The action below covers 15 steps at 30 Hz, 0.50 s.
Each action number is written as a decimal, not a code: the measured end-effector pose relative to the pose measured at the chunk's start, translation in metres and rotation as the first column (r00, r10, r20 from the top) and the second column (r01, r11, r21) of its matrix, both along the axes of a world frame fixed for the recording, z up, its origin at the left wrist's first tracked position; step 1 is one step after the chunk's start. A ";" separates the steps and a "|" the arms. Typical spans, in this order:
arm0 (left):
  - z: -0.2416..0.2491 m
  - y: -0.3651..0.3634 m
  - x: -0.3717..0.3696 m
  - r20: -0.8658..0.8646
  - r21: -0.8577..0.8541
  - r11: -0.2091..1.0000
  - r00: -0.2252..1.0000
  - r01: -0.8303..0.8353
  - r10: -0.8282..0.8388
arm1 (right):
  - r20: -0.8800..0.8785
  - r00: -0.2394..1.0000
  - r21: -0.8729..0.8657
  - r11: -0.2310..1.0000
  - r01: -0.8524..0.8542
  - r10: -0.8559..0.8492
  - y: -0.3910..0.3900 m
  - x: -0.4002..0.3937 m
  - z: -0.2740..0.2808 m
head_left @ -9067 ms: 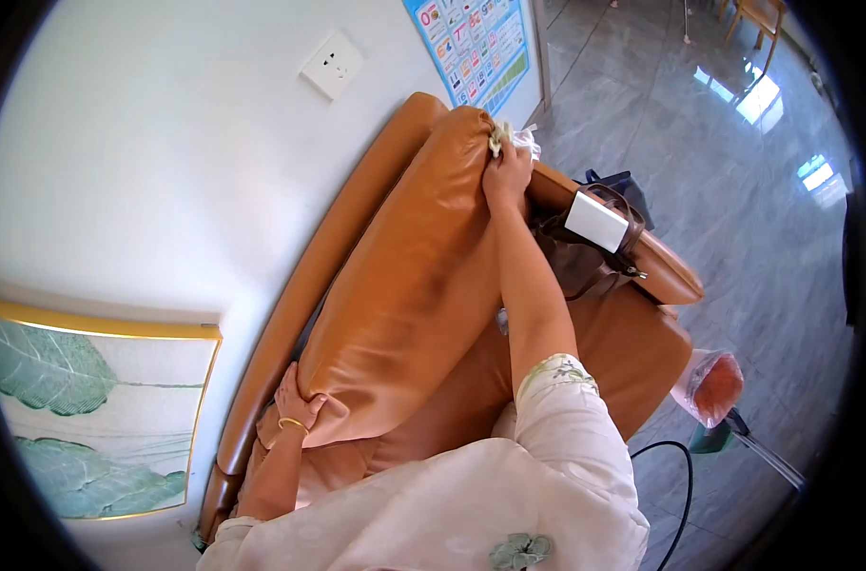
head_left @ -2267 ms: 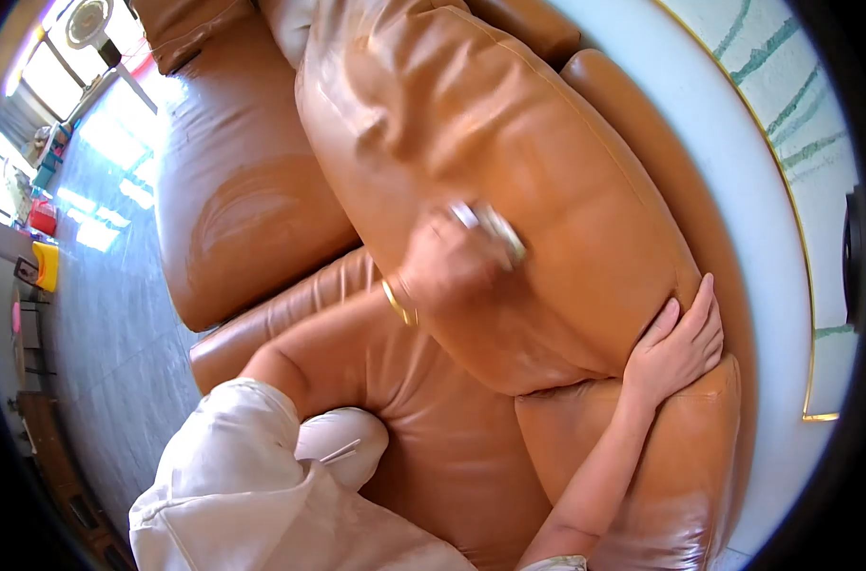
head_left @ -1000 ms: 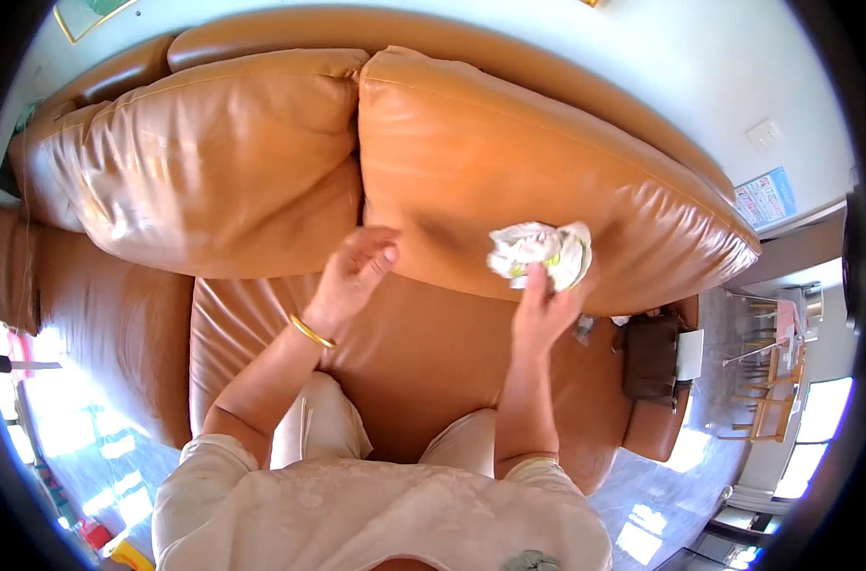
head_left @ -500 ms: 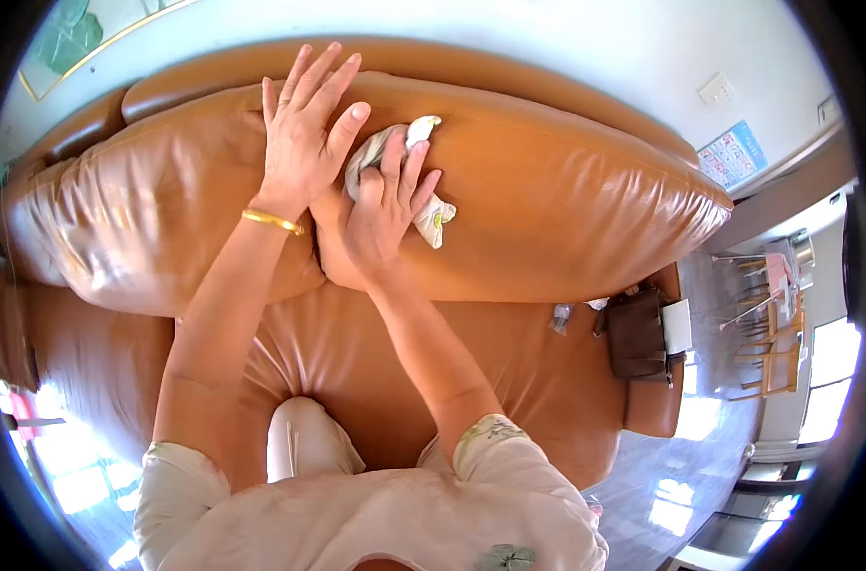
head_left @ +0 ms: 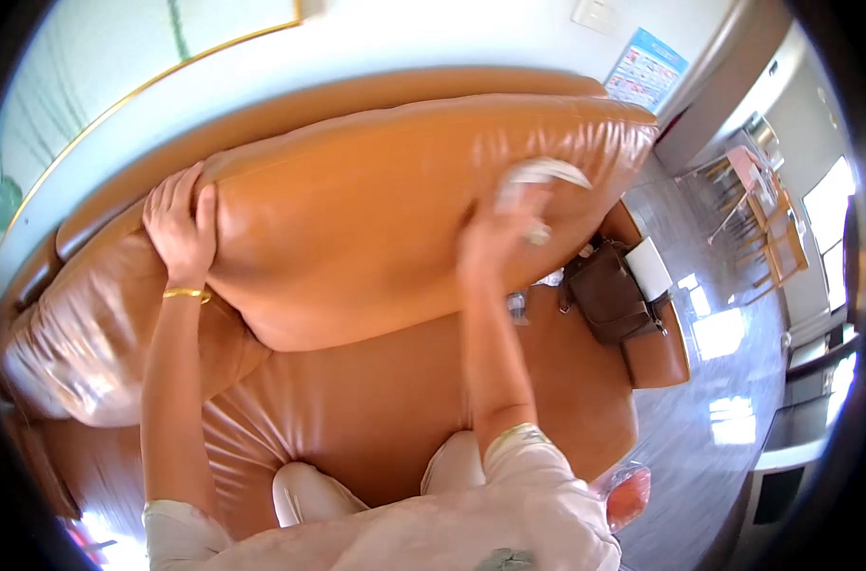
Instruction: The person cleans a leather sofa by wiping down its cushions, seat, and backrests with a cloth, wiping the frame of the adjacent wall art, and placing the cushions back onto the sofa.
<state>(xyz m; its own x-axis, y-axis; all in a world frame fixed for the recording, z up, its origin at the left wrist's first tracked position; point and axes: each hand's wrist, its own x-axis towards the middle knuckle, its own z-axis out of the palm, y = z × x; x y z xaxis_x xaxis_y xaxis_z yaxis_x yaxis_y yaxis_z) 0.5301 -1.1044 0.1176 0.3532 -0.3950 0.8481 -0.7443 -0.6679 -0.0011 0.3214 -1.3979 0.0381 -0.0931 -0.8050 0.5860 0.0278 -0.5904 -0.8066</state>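
Note:
A brown leather sofa's back cushion (head_left: 357,219) stretches across in front of me. On its left end rests my left hand (head_left: 182,226), open, fingers spread and lying over the upper edge, with a gold bracelet at the wrist. My right hand (head_left: 493,233), smeared by motion, is on the cushion's right part with a pale cloth (head_left: 552,171). The cloth shows beyond and beside the fingers, against the leather; the finger grip itself is blurred.
A dark brown bag (head_left: 609,293) with a white item (head_left: 650,270) stands at the sofa's right end. A small clear packet (head_left: 517,306) lies on the seat (head_left: 376,400). A red thing in clear plastic (head_left: 629,497) is low right. A framed picture (head_left: 119,76) hangs on the wall.
My right hand has carried the cloth rightward along the cushion. The left hand has come down onto the cushion's left edge. The view has shifted to the right.

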 end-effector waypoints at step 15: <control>-0.021 0.007 0.024 0.055 0.058 0.998 0.998 -0.015 0.012 | -0.362 0.843 0.109 0.880 0.462 -0.398 -0.176 -0.084 -0.067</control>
<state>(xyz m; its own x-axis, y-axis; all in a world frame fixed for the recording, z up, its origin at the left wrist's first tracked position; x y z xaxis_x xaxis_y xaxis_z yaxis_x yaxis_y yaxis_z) 0.5543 -1.0971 0.0968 0.3127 -0.4395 0.8421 -0.7328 -0.6757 -0.0806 0.2378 -1.5744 -0.0288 -0.2895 -0.8230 0.4887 -0.4712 -0.3219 -0.8212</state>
